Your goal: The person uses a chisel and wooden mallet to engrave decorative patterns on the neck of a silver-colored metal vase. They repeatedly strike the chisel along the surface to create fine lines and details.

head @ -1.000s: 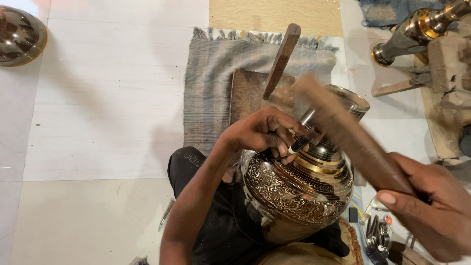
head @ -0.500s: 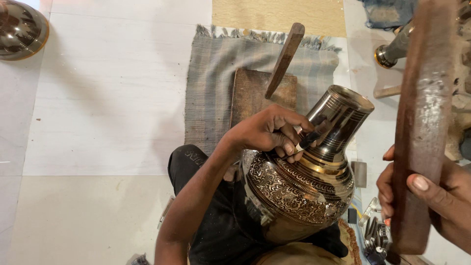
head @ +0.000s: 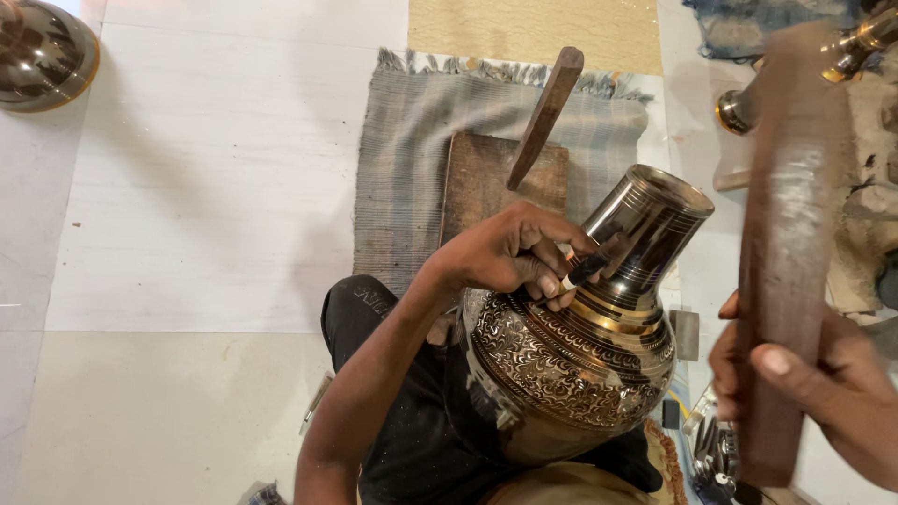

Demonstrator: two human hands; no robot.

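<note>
Engraved metal vase (head: 580, 365) on lap, long axis tilted, mouth pointing up-right. Left hand (head: 510, 252) fingers pinching small chisel (head: 587, 268) against neck. Right hand (head: 809, 393) fingers wrapped around wooden mallet (head: 784, 243), held upright.

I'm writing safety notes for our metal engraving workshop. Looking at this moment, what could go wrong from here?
1. The right hand holds a long wooden striking bat raised; a misjudged swing might hit the left hand pinching the small chisel.
2. The chisel tip sits on the smooth neck of the engraved round brass pot; it may skid and scratch the polish.
3. The pot leans, tilted, on the person's lap; it could roll.
</note>
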